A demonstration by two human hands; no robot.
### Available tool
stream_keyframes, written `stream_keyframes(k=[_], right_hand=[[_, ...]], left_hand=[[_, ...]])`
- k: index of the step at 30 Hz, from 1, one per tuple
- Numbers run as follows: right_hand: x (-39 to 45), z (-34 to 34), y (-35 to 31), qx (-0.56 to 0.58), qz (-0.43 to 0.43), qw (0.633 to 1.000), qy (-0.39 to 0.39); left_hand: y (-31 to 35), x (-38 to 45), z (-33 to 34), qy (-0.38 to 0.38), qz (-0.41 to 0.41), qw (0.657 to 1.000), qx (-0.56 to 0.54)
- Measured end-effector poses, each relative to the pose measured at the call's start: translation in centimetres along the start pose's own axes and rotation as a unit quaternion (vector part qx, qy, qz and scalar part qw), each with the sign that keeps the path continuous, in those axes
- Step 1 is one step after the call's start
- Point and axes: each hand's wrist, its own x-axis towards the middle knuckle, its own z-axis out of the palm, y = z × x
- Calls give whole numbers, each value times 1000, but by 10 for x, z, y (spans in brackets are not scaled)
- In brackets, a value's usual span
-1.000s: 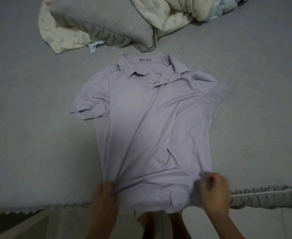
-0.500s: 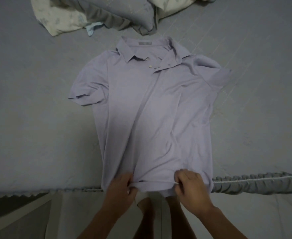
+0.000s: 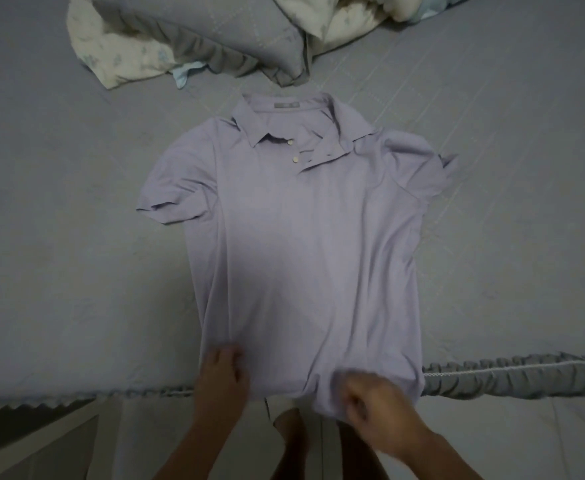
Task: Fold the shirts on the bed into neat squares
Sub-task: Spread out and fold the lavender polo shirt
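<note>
Both hands, left hand and right hand, pinch the lilac polo shirt's hem on the grey bed; a rumpled floral quilt lies beyond the collar.

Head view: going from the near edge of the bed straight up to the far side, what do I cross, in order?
Hands, left hand and right hand, at the shirt hem → lilac polo shirt body → its collar → grey pillow on the crumpled floral bedding.

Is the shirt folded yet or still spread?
Spread. The shirt lies flat, face up, both sleeves out, collar away from the hands; no fold made.
</note>
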Motion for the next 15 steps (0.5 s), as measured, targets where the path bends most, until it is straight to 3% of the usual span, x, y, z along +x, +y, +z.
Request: stream_keyframes(k=[3,5,10,15], right_hand=[[33,-28,17,98,207,955,191],[60,-58,30,132,274,917,257],[125,-136,47,74,283,907,305],[198,-210,55,-74,203,903,371]], left_hand=[[10,26,-16,33,-62,996,-50],[17,44,-29,42,-61,995,-63],[45,87,-56,97,-26,994,-52],[114,140,-69,129,101,985,-55]])
